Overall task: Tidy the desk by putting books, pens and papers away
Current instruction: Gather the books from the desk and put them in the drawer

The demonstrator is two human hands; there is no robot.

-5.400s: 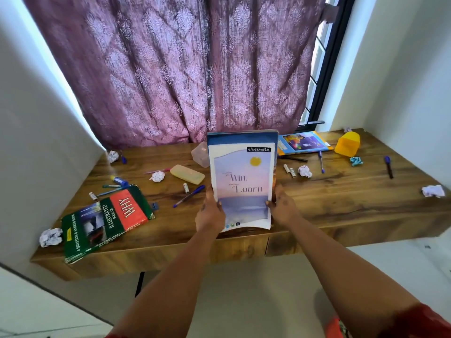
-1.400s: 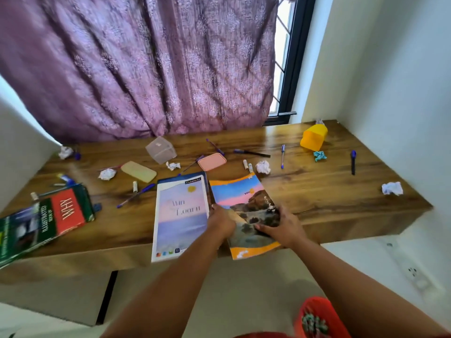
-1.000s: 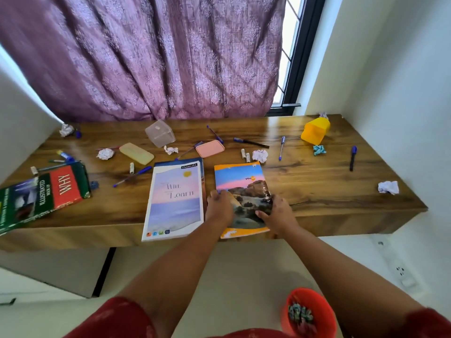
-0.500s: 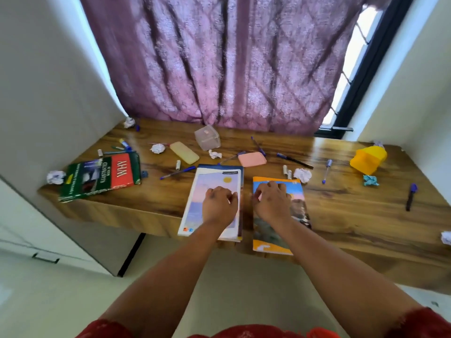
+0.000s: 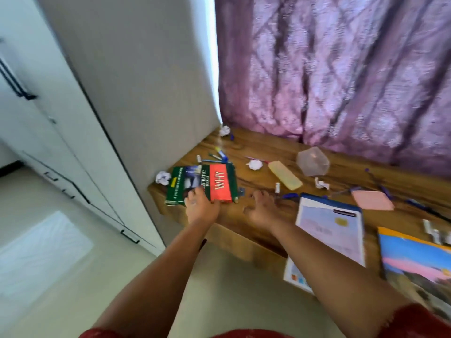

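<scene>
Gripping at the near edge: the green-and-red book [image 5: 202, 185] is being held by the left hand [image 5: 200, 208], fingers on the cover, at the desk's [image 5: 244, 223] 9 o'clock corner. How far the thumb is wrapping under cannot be told.

The right hand [image 5: 264, 209] is being held apart from the book at its 3 o'clock, fingers spread and loosely curled, holding nothing; whether the fingertips are touching the wood cannot be told.

Things being seen around:
- crumpled paper ball [image 5: 163, 177] just beside the book at its 9 o'clock
- loose pens [image 5: 218, 154] lying at the book's 12 o'clock, another paper ball [image 5: 224, 130] beyond them by the curtain [image 5: 341, 76]
- third paper ball [image 5: 254, 164], yellow case [image 5: 285, 175] and clear plastic box [image 5: 313, 161] ranged from 1 to 2 o'clock of the book
- blue-spined notebook [image 5: 329, 230] at 3 o'clock of the right hand, overhanging the desk edge, partly being covered by the right forearm
- pink case [image 5: 372, 200] past it
- orange-edged book [image 5: 417, 264] being cut off by the frame at 4 o'clock

The frame is being blurred by motion; small items near the right edge are hard to make out.
</scene>
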